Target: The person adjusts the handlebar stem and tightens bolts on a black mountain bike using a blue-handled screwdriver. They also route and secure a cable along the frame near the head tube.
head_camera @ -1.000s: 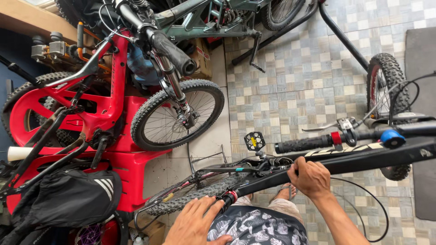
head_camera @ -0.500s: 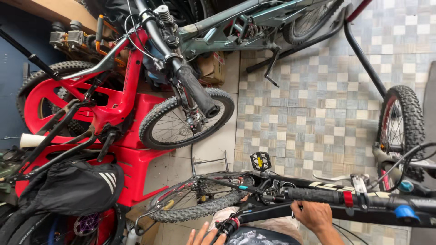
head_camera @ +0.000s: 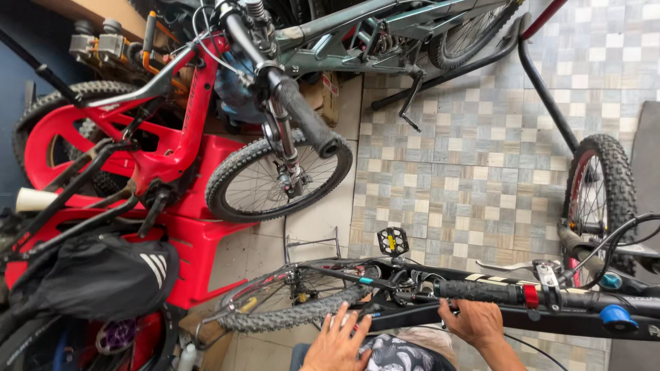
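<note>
Head view, looking down: 2 bare hands work on a black bicycle frame (head_camera: pixel 522 317) lying across the bottom of the scene, its long axis running left to right. The right hand (head_camera: pixel 474 321) rests on the frame tube just below the knurled rubber handlebar grip (head_camera: pixel 478 291), fingers curled loosely over the tube; whether they clamp it cannot be told. The left hand (head_camera: pixel 338 342), fingers spread, reaches up toward the knobby rear tyre (head_camera: pixel 289 312) and the crank area, fingertips touching dark metal near the frame's left end. A studded flat pedal (head_camera: pixel 392 241) stands just above. Behind, a glossy red bicycle (head_camera: pixel 172 137) leans beside red plastic stools (head_camera: pixel 199 240) on the chequered tile floor (head_camera: pixel 454 158).
</note>
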